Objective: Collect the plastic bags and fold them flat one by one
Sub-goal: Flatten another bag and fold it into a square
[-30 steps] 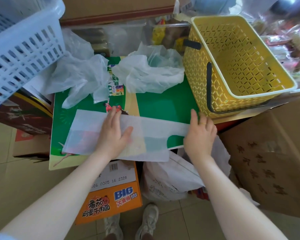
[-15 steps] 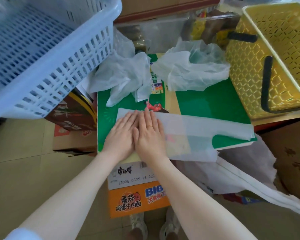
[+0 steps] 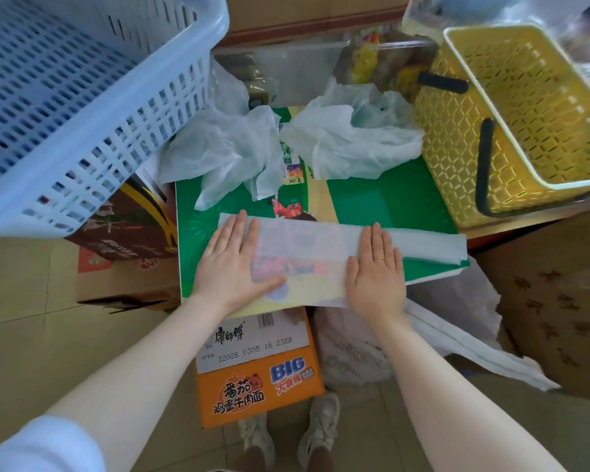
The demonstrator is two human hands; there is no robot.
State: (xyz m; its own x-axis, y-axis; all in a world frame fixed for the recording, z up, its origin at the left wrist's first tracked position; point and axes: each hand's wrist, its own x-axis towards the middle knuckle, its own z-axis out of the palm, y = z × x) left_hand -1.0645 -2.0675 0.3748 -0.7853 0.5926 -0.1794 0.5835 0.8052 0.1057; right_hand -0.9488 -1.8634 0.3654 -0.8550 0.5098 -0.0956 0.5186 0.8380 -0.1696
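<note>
Pressing flat — left hand, right hand, plastic bag

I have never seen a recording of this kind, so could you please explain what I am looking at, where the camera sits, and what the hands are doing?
There is no machine here: a person wears one wide-angle camera on the head, looking down at their own arms. The left hand and the right hand lie flat, fingers straight, pressing a thin white plastic bag onto a green board that rests on cartons. Nothing is gripped; the bag is only held down. Behind it lie two crumpled bags, one on the left and one on the right, not yet folded. A blue basket stands at the upper left, a yellow basket at the upper right.
</note>
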